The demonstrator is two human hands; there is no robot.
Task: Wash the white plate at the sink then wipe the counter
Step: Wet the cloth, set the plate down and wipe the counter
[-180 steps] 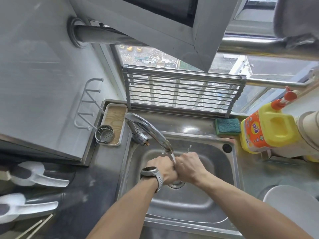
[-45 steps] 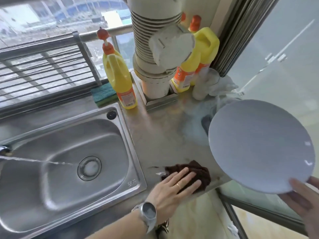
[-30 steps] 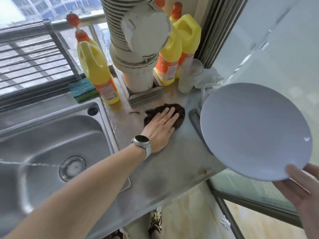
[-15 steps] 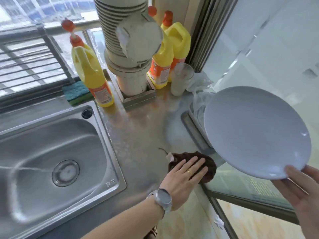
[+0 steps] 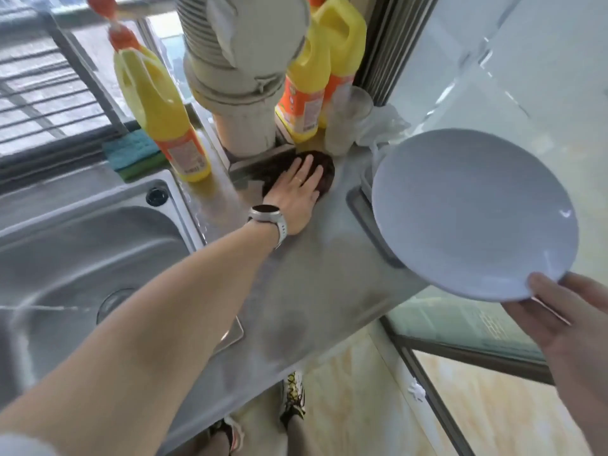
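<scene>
Two steps make the task, and the second seems in hand. Water runs into the steel sink [image 5: 98, 245], and the long steel counter [image 5: 316, 291] shows a dull wet film. Its front part looks not yet wiped. The round white plate [image 5: 473, 212], apparently clean, is pinched at its near rim by the right hand [image 5: 566, 320], above the counter's right end. The left hand [image 5: 294, 195] presses flat, fingers straight, on a dark brown cloth [image 5: 324, 171] near the back.

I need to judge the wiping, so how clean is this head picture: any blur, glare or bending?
Head view: soft motion blur overall, worst on the yellow bottle and window bars; wide-angle bending curves the sink and counter edges; daylight glare washes the window; a small highlight sits on the plate; left hand and brown cloth read clearly enough.
</scene>
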